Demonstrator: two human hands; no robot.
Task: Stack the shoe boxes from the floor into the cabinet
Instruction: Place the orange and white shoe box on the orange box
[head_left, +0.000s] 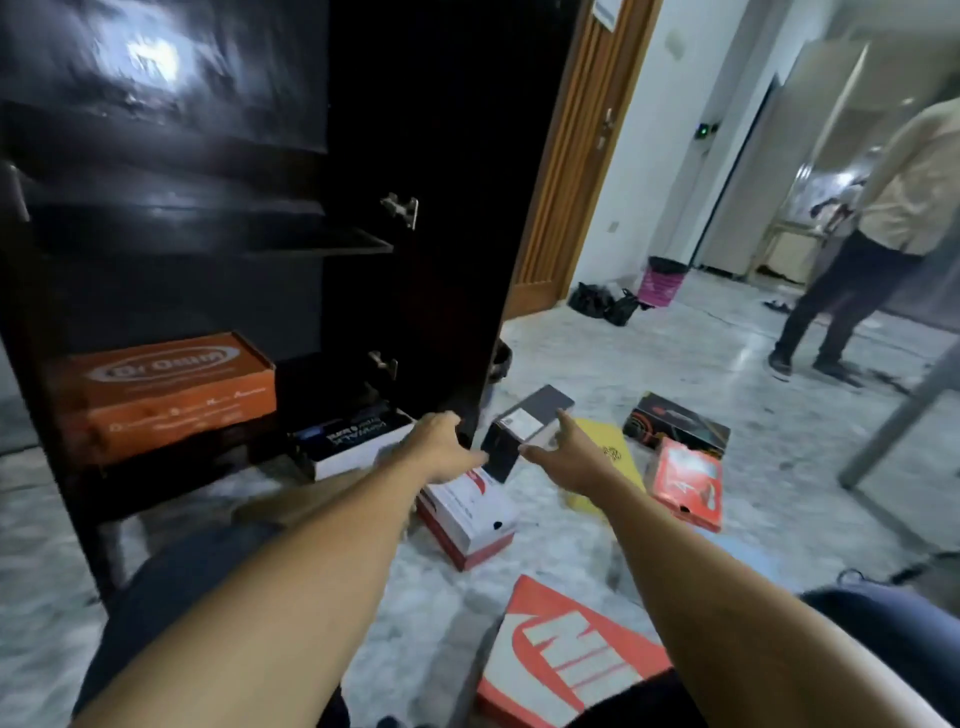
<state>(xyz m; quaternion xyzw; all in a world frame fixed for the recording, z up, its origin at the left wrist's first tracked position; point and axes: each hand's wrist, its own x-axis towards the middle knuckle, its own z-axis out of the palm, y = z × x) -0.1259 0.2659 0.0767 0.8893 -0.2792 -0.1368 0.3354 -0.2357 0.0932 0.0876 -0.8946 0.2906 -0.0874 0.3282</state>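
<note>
Nearest me, an orange box with white lettering (566, 654) lies flat on the floor (675, 364) between my knees. Beyond it my two forearms reach forward. My left hand (441, 447) and right hand (571, 452) are both spread, fingers apart, holding nothing. Between them sits the dark shoe box (524, 426), resting tilted on a white-and-red box (467, 514); my left fingertips are at its near left corner, my right hand just beside its right edge, contact on either side uncertain. The step in hand, as I judge it, is the reach to pick up this box. The next move calls for closing both grips on its opposite sides, lifting it clear, and swinging it left. Farther right lie a yellow box (605, 447), a red box (685, 480) and a black box (675, 421). Far left stands the open cabinet (415, 130), already holding an orange box (166, 389) and a dark-and-white box (348, 439) on its lowest shelf.
</note>
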